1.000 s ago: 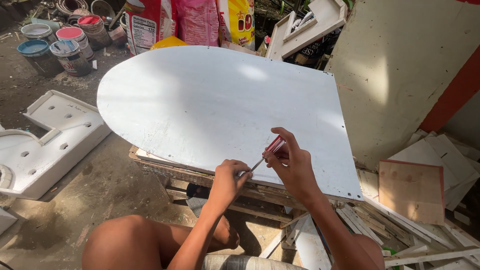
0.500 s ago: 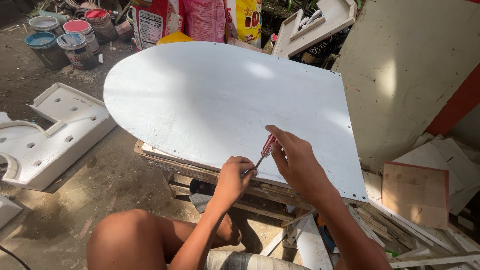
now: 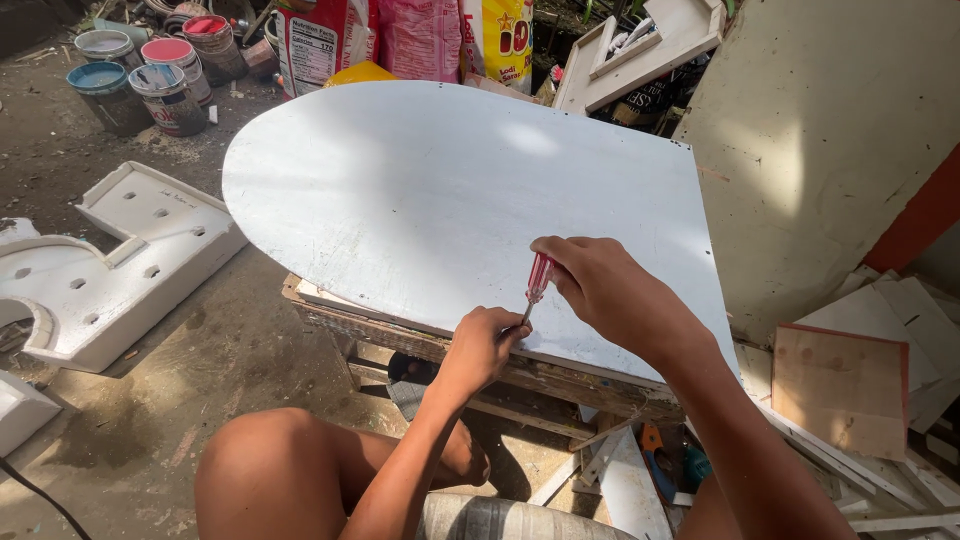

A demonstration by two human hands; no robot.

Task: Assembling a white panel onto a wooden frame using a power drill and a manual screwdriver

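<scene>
Our right hand (image 3: 610, 290) now tilts the red-handled screwdriver (image 3: 538, 280) steeper (fist closed round it), while our left hand (image 3: 485, 345) pinches its tip at the white board's (image 3: 450, 190) near edge.

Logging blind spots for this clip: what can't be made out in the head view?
- Screwdriver tip: hidden by the left hand at the white rounded board's near edge.
- Red-handled screwdriver: its handle top is covered by the right hand.
- Wooden frame beneath: mostly covered by the board.
</scene>
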